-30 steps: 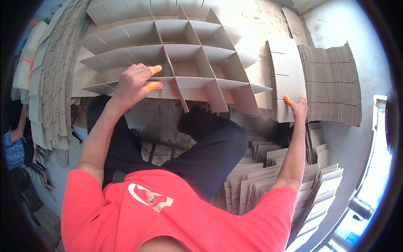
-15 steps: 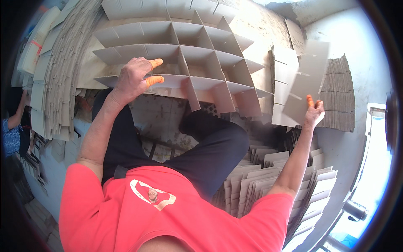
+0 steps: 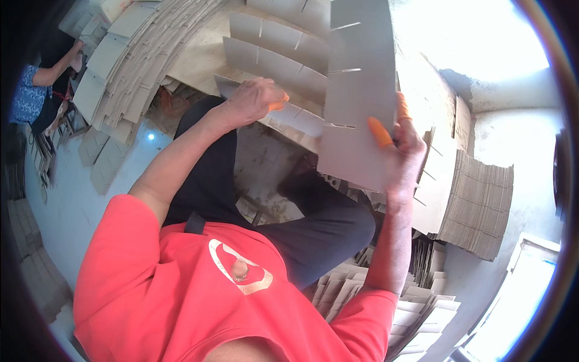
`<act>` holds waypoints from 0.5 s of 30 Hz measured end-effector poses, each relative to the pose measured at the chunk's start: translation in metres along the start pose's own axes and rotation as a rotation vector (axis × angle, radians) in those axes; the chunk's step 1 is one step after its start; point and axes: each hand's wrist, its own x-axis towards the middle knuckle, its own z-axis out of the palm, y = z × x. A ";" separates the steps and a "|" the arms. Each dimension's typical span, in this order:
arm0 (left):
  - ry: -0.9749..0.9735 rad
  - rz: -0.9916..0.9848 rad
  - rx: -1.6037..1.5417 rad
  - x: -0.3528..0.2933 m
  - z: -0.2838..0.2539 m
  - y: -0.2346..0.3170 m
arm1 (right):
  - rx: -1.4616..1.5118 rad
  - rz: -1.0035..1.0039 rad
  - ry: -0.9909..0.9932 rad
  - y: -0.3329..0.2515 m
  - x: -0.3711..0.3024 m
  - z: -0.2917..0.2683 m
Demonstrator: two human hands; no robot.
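My right hand [image 3: 407, 151], with orange finger covers, grips a slotted grey cardboard strip [image 3: 356, 96] by its lower right edge. The strip stands lengthwise in front of a partly assembled cardboard divider grid and hides its right side. Parallel slotted strips [image 3: 274, 57] of that grid show on the left. At its near side, the fingers of my left hand [image 3: 256, 101] are closed at the upper edge of the front strip [image 3: 301, 119]. Part of that edge is hidden behind the hand.
Long stacks of cardboard pieces [image 3: 136, 66] stand at the left. More bundled cardboard [image 3: 479, 199] lies at the right, with upright pieces [image 3: 416, 314] below. My bent leg [image 3: 325, 235] is under the work surface. Another person's arm [image 3: 57, 72] shows at far left.
My right hand has brought its cardboard strip leftward, in front of the grid. My left hand's fingers, apart before, have closed at the front strip. The whole view has shifted.
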 end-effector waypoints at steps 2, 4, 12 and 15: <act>-0.007 0.021 -0.004 0.001 0.000 0.001 | -0.081 -0.042 -0.042 -0.006 0.006 0.015; -0.032 0.043 -0.033 0.002 -0.001 0.003 | -0.083 -0.019 -0.059 -0.012 0.010 0.028; -0.015 0.022 -0.061 0.004 0.004 -0.001 | -0.149 -0.027 -0.106 -0.030 0.028 0.041; 0.017 0.038 -0.053 0.003 0.007 -0.005 | -0.239 -0.015 -0.164 -0.033 0.031 0.049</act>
